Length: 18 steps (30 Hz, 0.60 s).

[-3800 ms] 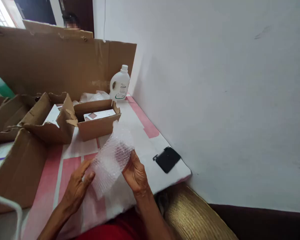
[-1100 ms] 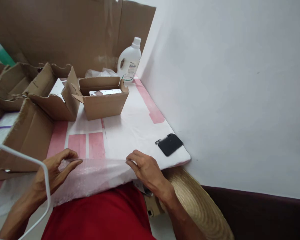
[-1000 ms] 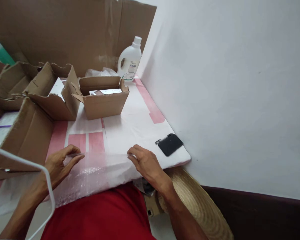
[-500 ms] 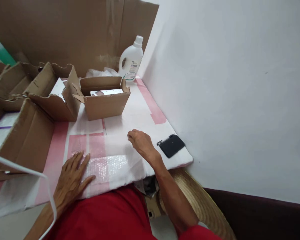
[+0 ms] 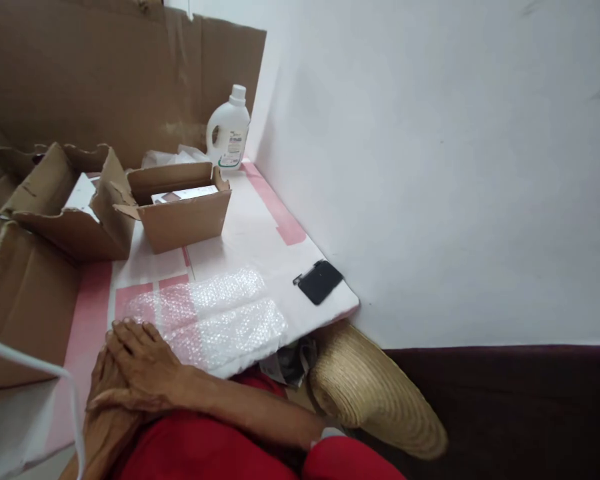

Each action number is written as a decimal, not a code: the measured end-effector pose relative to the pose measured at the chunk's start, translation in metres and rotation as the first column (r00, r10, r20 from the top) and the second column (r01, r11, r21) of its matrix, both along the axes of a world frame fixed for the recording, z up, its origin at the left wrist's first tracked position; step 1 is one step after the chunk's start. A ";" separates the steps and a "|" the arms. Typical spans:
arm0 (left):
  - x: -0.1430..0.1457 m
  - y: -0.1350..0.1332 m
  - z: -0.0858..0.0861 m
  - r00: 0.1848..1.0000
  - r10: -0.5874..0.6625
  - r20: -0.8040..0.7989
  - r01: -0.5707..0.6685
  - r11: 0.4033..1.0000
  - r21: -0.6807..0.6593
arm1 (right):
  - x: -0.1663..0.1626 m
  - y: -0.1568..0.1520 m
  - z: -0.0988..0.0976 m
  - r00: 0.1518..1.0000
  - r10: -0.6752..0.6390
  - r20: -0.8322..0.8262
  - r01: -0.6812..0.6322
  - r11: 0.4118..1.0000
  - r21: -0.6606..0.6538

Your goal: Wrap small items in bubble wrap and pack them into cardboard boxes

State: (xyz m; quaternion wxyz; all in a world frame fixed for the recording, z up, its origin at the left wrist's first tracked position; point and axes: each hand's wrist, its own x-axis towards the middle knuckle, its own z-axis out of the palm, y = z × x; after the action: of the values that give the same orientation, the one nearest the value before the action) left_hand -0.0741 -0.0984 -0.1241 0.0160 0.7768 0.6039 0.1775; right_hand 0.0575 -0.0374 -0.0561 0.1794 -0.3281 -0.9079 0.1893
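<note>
A sheet of bubble wrap lies flat along the front of the table, with a fold or seam line running lengthwise. My right hand reaches across to the left and rests over my left hand, its fingers stretched out and close together near the wrap's left end. Beneath it, my left hand is partly covered; the part of its fingers that shows is stretched out on the table. No object shows in either hand.
Open cardboard boxes with white packs inside stand at the left and back. A white jug is by the wall. A black phone-like item lies near the right corner. A white cable crosses the lower left. A straw hat is below the table.
My right hand has moved left from the table's middle onto my left hand. More of the bubble wrap now shows, spread flat. The view has turned to the right.
</note>
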 end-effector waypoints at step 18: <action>0.009 -0.002 0.033 0.989 -0.092 -0.118 0.108 0.985 0.133 | 0.271 0.008 -0.030 0.888 -0.342 0.308 0.315 0.940 0.134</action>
State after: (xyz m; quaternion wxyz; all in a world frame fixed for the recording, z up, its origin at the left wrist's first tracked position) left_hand -0.0651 -0.1008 -0.0911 -0.0630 0.8142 0.5502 0.1744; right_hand 0.3287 -0.0291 -0.0863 0.0692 -0.4962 -0.8632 0.0628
